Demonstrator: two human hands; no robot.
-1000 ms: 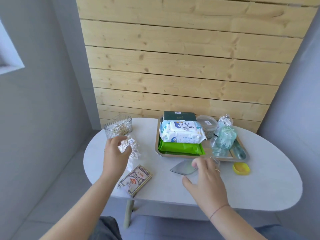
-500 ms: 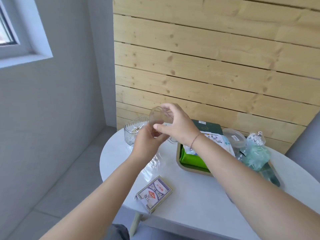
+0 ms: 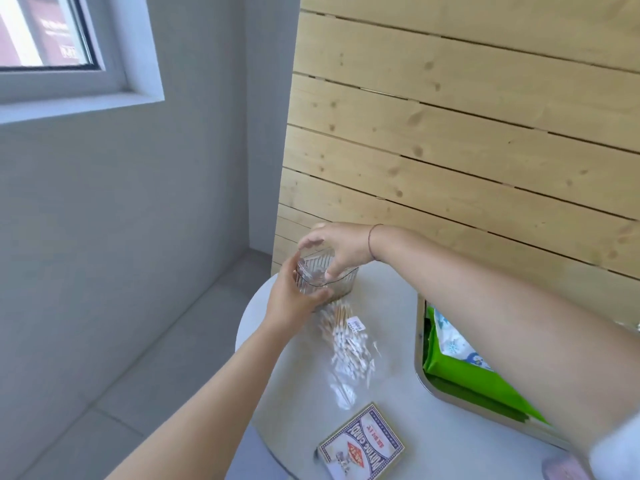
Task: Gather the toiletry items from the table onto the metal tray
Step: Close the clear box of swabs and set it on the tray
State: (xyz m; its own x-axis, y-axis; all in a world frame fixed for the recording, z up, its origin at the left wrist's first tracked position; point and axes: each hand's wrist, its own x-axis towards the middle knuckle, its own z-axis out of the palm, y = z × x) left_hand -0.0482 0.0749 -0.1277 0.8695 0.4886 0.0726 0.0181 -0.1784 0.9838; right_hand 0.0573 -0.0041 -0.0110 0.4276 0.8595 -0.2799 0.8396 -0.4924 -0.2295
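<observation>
A clear ribbed container [image 3: 346, 284] stands at the far left end of the white table [image 3: 391, 306]. My left hand [image 3: 294, 299] grips its near left side. My right hand [image 3: 341, 245] arches over its top, fingertips down at the rim and thumb spread to the left. Just in front of the container lies a clear bag of cotton swabs [image 3: 346, 337], with no hand on it. The metal tray [image 3: 419, 341] sits to the right, holding a green pack [image 3: 460, 372] and a wipes pack [image 3: 453, 341]. My right forearm hides most of the tray.
A box of playing cards [image 3: 362, 448] lies near the table's front edge. A pinkish object [image 3: 561, 469] shows at the bottom right corner. A wooden slat wall stands right behind the table, and grey floor lies to the left.
Both hands have come down from a raised position onto the clear container. The view has swung left, so the tray now sits at the right edge. The swab bag lies released on the table.
</observation>
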